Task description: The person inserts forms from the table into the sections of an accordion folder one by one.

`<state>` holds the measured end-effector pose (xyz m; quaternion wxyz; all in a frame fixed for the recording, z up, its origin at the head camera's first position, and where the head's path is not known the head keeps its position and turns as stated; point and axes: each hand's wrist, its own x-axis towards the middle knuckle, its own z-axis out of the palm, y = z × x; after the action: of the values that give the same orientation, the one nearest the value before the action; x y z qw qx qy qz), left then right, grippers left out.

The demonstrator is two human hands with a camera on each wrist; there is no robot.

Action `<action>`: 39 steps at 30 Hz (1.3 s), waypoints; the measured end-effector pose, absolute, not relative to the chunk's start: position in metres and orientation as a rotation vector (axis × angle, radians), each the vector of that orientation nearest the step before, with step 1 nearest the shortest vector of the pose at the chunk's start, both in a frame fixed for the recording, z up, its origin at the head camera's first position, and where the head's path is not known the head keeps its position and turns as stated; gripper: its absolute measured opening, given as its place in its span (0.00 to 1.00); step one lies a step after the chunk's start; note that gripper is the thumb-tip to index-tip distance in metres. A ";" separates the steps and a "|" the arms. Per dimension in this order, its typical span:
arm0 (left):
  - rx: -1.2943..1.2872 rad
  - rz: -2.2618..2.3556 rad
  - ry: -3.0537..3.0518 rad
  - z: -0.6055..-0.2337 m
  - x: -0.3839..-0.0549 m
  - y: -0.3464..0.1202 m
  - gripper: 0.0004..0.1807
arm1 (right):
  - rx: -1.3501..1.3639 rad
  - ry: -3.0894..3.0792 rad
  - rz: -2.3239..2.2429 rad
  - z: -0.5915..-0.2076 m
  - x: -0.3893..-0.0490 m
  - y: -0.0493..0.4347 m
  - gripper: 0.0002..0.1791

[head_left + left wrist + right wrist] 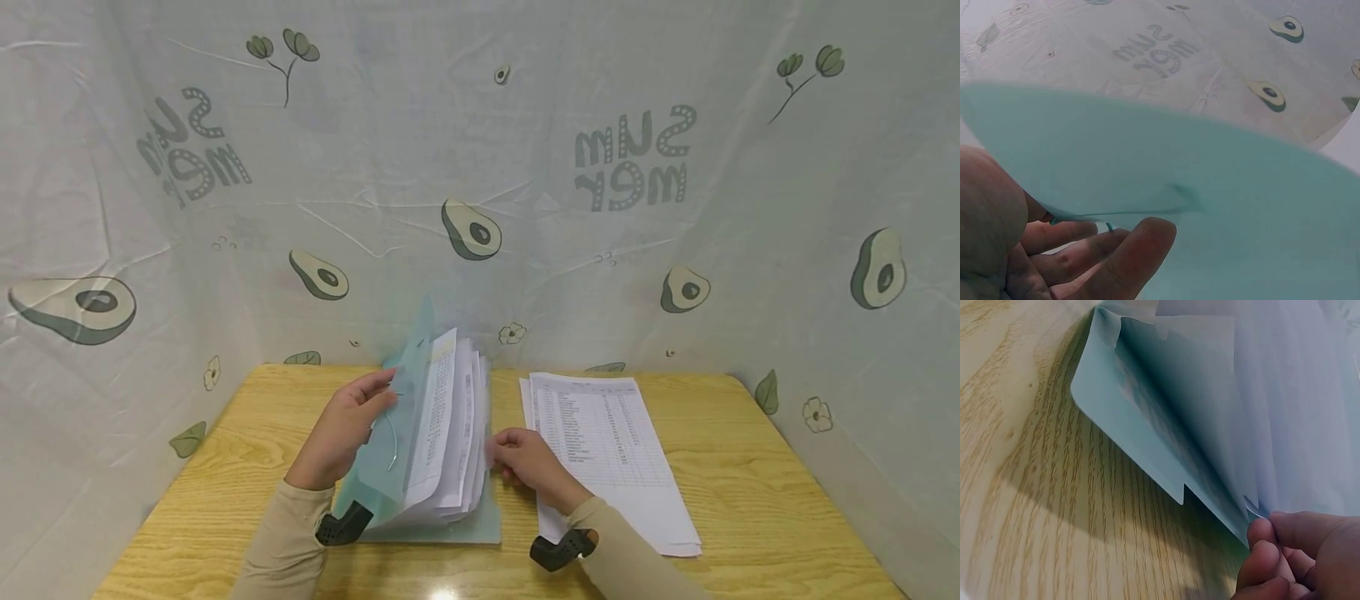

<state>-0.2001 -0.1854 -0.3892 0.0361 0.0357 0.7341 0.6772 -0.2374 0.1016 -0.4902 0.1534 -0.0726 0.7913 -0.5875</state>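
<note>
A translucent teal document folder [480,531] stands partly open on the table, filled with white printed papers [435,433]. My left hand [348,429] grips its raised front cover [1241,187]; in the left wrist view the thumb [1147,244] lies against the cover, beside a thin elastic cord [1122,214]. At the folder's right side, my right hand [528,462] pinches the edge of the inner sheets between thumb and forefinger. The right wrist view shows those fingertips [1263,528] at the sheet edge, above the teal back flap [1129,444]. How many sheets are pinched cannot be seen.
Right of the folder lies a loose stack of printed sheets [600,467], its top page a table of rows. The wooden table [765,492] meets a pale curtain [525,283] with avocado prints at the back and both sides.
</note>
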 end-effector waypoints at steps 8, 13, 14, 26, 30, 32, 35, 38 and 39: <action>0.099 2.066 2.287 -0.390 -0.199 -0.185 0.25 | -0.210 2.288 -1.671 -0.493 -0.239 0.102 0.08; 0.090 2.074 2.273 -0.389 -0.198 -0.186 0.26 | -0.229 2.286 -1.676 -0.489 -0.237 0.109 0.10; 0.090 2.076 2.267 -0.389 -0.198 -0.187 0.25 | -0.235 2.284 -1.678 -0.488 -0.236 0.112 0.11; 0.117 2.076 2.279 -0.388 -0.199 -0.188 0.25 | -0.131 2.600 -1.446 -0.470 -0.242 0.192 0.08; 0.134 2.090 2.263 -0.389 -0.200 -0.187 0.25 | -0.126 2.768 -1.241 -0.470 -0.245 0.232 0.07; 0.144 2.099 2.249 -0.389 -0.200 -0.187 0.25 | -0.114 2.840 -1.135 -0.472 -0.247 0.252 0.07; 0.160 2.111 2.229 -0.390 -0.200 -0.188 0.25 | -0.064 2.925 -1.013 -0.474 -0.249 0.278 0.10; 0.170 2.116 2.217 -0.390 -0.200 -0.188 0.25 | -0.003 2.956 -0.946 -0.474 -0.248 0.299 0.18; 0.170 2.118 2.215 -0.390 -0.200 -0.188 0.25 | 0.019 2.960 -0.925 -0.474 -0.248 0.304 0.22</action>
<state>-0.2003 -0.1880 -0.3903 0.0362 0.0554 0.7211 0.6896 -0.2478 0.3039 -0.4735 0.0202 0.0061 0.9543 -0.2982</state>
